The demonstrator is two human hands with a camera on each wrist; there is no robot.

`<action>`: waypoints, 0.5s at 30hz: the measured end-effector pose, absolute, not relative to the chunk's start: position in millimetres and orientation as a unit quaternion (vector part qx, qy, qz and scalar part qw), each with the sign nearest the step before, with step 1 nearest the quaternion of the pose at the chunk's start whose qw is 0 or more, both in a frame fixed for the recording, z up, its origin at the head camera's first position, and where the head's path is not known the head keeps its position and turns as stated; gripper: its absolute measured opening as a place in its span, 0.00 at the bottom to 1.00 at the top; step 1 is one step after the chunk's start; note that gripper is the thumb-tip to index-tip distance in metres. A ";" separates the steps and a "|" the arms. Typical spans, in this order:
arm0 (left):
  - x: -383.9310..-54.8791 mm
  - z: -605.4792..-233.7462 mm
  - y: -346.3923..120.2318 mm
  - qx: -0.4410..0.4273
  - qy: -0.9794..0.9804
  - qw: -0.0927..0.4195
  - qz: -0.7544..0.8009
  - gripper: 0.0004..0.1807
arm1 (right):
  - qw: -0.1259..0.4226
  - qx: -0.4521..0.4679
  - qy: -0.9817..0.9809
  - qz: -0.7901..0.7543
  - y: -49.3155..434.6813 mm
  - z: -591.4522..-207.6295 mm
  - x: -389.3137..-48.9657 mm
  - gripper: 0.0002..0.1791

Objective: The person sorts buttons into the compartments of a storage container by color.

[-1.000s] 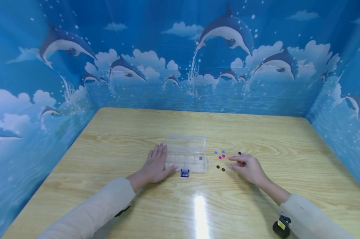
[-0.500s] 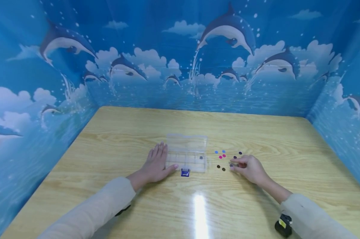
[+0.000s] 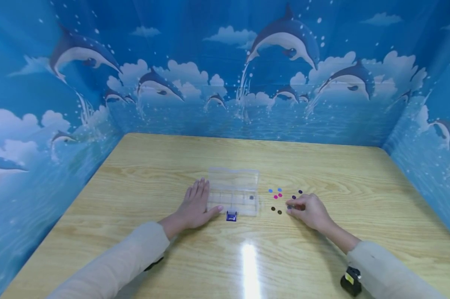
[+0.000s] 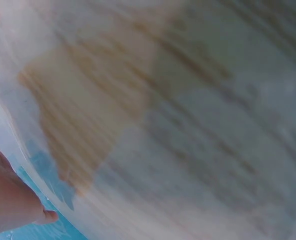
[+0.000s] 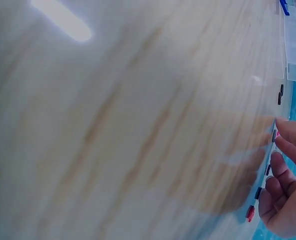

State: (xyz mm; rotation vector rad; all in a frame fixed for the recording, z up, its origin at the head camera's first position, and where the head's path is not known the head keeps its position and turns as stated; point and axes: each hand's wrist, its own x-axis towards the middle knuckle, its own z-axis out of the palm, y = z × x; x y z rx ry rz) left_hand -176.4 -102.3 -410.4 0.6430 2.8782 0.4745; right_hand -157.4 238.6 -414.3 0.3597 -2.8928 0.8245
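My left hand [image 3: 193, 206] lies flat on the table, fingers stretched along the left side of a clear plastic compartment box [image 3: 243, 209]. Its thumb touches the box's front edge near a blue latch [image 3: 231, 216]. The box's lid [image 3: 233, 178] is folded back. A small grey piece [image 3: 251, 197] sits in a right-hand compartment. To the right, my right hand [image 3: 310, 211] pinches a small dark button-like disc [image 3: 289, 207] between thumb and forefinger, low over the table. In the right wrist view, the fingertips surround this dark disc [image 5: 274, 135].
Around the right hand lie blue discs [image 3: 270, 190], pink discs [image 3: 275, 197], two brownish-black discs [image 3: 273, 209] and dark discs [image 3: 300, 192]. The right wrist view also shows a red disc [image 5: 250, 213] beside the hand. A dolphin-print curtain [image 3: 225, 104] encloses the wooden table [image 3: 172, 265].
My right hand has come slightly nearer the body, and its fingers have closed on a dark disc. Another dark disc behind the fingertips has come into view. The left hand stays put.
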 end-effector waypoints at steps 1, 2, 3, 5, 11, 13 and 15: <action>-176.4 -410.4 -102.3 0.215 0.961 0.078 0.158 0.49 | 0.057 0.120 -0.953 0.271 238.3 -414.3 -157.4 0.13; -176.4 -410.6 -102.3 0.215 0.961 0.078 0.158 0.49 | 0.057 0.120 -0.954 0.270 238.1 -414.2 -157.4 0.13; -176.4 -410.6 -102.3 0.215 0.961 0.078 0.157 0.49 | 0.058 0.120 -0.954 0.268 237.9 -414.2 -157.7 0.13; -176.5 -410.6 -102.3 0.215 0.961 0.079 0.157 0.49 | 0.059 0.122 -0.954 0.266 237.5 -414.0 -157.8 0.12; -176.9 -411.0 -102.5 0.216 0.960 0.080 0.157 0.49 | 0.055 0.122 -0.957 0.259 237.0 -412.9 -157.6 0.12; -177.1 -411.5 -102.6 0.216 0.961 0.079 0.156 0.49 | 0.055 0.120 -0.957 0.259 237.1 -412.7 -157.7 0.12; -177.2 -411.8 -102.7 0.216 0.961 0.079 0.156 0.49 | 0.057 0.118 -0.957 0.261 237.0 -412.5 -157.8 0.11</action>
